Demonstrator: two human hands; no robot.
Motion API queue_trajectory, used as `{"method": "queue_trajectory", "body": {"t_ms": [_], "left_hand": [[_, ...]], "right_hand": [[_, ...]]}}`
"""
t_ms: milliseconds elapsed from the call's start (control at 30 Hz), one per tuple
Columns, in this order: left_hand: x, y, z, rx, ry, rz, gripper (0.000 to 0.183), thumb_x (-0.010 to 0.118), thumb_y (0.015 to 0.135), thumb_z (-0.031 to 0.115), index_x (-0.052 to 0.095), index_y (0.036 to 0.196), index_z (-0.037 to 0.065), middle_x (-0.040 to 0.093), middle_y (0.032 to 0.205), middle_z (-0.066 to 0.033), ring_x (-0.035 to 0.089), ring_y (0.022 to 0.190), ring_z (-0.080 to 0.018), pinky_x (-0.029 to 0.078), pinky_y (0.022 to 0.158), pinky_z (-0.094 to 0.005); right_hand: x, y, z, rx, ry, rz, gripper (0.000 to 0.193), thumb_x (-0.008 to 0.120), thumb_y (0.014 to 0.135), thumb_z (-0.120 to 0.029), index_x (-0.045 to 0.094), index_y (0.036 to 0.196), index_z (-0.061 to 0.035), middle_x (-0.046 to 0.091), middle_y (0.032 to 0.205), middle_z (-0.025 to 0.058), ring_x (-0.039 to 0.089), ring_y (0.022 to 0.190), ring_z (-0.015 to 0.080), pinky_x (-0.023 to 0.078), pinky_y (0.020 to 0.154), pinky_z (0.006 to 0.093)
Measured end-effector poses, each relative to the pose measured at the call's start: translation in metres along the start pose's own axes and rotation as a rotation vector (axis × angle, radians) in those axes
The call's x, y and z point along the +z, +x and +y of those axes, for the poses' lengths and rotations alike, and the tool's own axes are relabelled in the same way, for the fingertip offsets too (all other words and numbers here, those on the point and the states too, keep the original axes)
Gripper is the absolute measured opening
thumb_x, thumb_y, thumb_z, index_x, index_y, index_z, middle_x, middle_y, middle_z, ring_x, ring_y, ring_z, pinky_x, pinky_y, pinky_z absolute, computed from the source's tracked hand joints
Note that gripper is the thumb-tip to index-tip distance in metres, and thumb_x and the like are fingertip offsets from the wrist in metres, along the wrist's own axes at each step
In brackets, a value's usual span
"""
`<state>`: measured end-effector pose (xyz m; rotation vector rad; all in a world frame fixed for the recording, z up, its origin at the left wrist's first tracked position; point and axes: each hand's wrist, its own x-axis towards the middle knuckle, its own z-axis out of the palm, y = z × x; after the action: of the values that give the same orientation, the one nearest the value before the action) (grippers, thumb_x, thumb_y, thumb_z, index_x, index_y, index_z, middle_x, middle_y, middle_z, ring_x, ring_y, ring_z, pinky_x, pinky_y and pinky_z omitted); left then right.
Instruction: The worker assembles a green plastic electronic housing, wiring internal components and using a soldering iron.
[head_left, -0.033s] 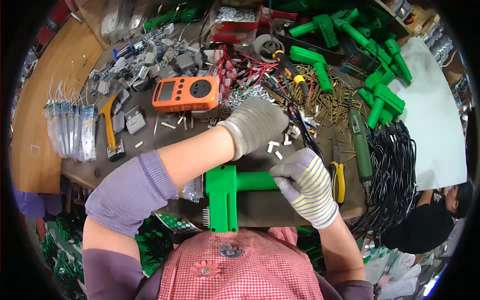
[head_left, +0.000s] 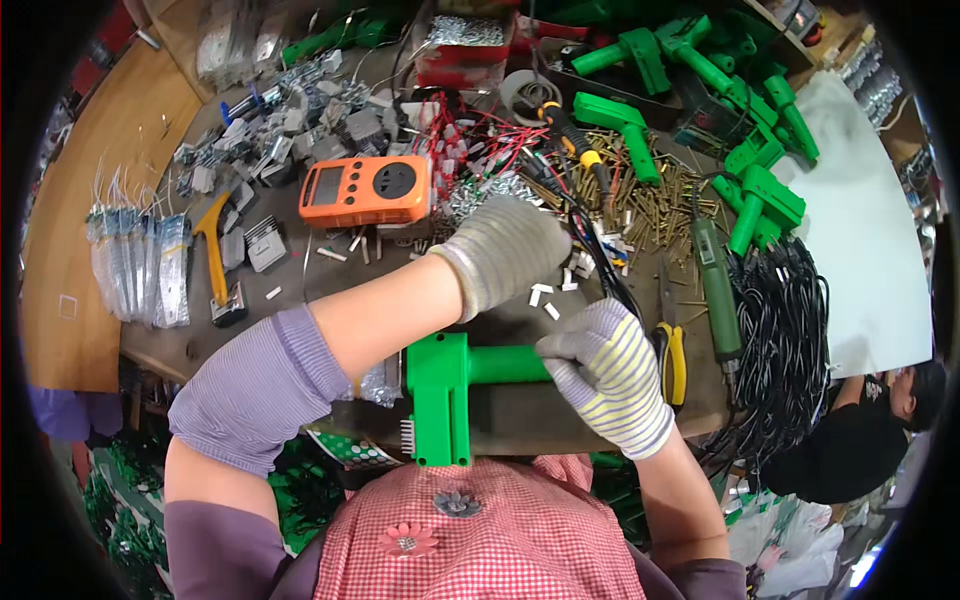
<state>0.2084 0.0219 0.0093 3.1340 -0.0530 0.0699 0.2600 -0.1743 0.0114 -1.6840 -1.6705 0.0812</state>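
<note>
Nothing has shifted since the earlier frame. R hand (head_left: 605, 380) (striped knit glove) stays clamped on the green plastic pistol-shaped tool housing (head_left: 445, 395); L hand (head_left: 505, 250) in a grey glove hovers over small white bits (head_left: 545, 298), grip can't tell.

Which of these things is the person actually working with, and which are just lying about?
In use: green plastic tool body, held by right hand; small white pieces by left hand.

Lying about: orange meter, brass screws, black cables, yellow-handled pliers.

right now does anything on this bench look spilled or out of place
Yes: brass screws lie loose in a heap near the green housings, and small white bits are scattered by the left hand. Nothing looks broken.
</note>
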Motion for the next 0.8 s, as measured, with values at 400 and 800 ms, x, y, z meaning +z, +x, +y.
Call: {"method": "queue_trajectory", "body": {"t_ms": [400,800], "left_hand": [[0.009,0.006,0.0,0.036,0.134,0.101,0.009,0.062,0.082,0.011,0.07,0.083,0.006,0.069,0.079,-0.0118,0.071,0.079,-0.0289,0.058,0.068,-0.0408],[0.013,-0.004,-0.009,0.049,0.094,0.073,0.009,0.061,0.081,0.01,0.068,0.084,0.007,0.068,0.08,-0.0129,0.071,0.08,-0.0305,0.057,0.066,-0.0434]], "right_hand": [[-0.085,-0.031,0.105,0.223,-0.546,0.121,0.027,0.067,0.076,0.003,0.069,0.101,-0.0066,0.068,0.092,0.0135,0.065,0.078,0.0308,0.053,0.073,0.0381],[-0.077,0.016,0.112,0.265,-1.219,-0.101,0.009,0.058,0.083,-0.012,0.066,0.087,-0.0128,0.065,0.082,0.0083,0.067,0.08,0.0267,0.055,0.065,0.0401]]}}
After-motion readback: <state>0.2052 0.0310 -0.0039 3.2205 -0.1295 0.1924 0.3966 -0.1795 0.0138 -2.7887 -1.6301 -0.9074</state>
